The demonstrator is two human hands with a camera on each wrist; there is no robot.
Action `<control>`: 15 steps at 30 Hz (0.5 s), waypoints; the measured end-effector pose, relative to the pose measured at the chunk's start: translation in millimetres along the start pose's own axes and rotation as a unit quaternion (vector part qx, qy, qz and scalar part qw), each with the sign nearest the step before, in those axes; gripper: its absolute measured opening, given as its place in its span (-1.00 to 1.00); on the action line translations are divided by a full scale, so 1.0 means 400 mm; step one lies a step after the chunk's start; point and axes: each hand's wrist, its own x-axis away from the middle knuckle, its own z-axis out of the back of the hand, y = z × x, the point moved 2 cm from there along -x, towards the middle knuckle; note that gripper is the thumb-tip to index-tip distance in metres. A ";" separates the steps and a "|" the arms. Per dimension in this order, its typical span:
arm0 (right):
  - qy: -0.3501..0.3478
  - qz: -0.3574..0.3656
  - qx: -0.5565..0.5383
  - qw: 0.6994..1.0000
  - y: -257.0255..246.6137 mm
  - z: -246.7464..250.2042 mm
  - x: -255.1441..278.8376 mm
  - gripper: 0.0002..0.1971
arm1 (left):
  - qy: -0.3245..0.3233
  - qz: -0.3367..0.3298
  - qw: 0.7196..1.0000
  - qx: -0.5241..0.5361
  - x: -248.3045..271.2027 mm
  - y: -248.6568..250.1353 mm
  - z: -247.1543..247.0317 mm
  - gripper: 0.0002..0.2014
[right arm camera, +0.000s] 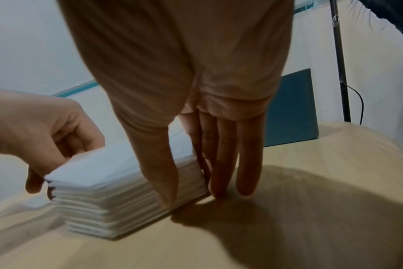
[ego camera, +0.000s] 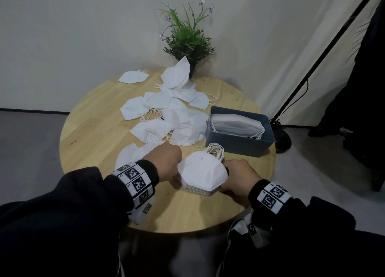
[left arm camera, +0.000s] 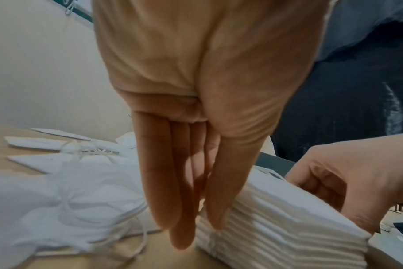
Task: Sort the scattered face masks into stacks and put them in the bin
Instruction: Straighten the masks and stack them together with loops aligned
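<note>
A squared stack of white folded masks (ego camera: pixel 203 172) (left arm camera: pixel 276 218) (right arm camera: pixel 117 200) lies on the round wooden table (ego camera: pixel 93 130) near its front edge, ear loops bunched at its far end. My left hand (ego camera: pixel 178 172) (left arm camera: pixel 196 231) presses straight fingers against the stack's left side. My right hand (ego camera: pixel 227 178) (right arm camera: pixel 193 196) presses its right side, thumb on the near edge, fingers straight down to the tabletop. The blue-grey bin (ego camera: pixel 239 143) stands just behind the stack and holds a layer of masks (ego camera: pixel 235 124). Several loose masks (ego camera: pixel 166 114) lie scattered mid-table.
A potted green plant (ego camera: pixel 187 41) stands at the table's far edge with one mask leaning on it. A black stand pole (ego camera: pixel 312 68) slants up on the right, its base on the floor by the table. Bare wood shows at the left and front right.
</note>
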 end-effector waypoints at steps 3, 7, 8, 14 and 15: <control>-0.002 -0.006 -0.027 1.000 0.000 -0.011 -0.005 -0.58 | -0.014 -0.008 1.000 0.001 0.003 0.002 -0.023 -0.64; 0.002 -0.008 -0.027 1.000 0.001 -0.026 -0.016 -0.59 | -0.006 -0.012 1.000 0.001 -0.008 0.005 -0.034 -0.71; 0.002 -0.007 -0.023 1.000 0.000 -0.028 -0.019 -0.61 | -0.002 -0.012 1.000 0.005 -0.010 0.004 -0.033 -0.75; 0.000 -0.006 0.002 1.000 0.001 -0.033 -0.024 -0.65 | -0.004 -0.005 1.000 0.008 -0.018 0.001 -0.035 -0.74; -0.002 -0.008 0.002 1.000 -0.001 -0.032 -0.023 -0.64 | -0.002 -0.005 1.000 0.007 -0.020 -0.001 -0.037 -0.77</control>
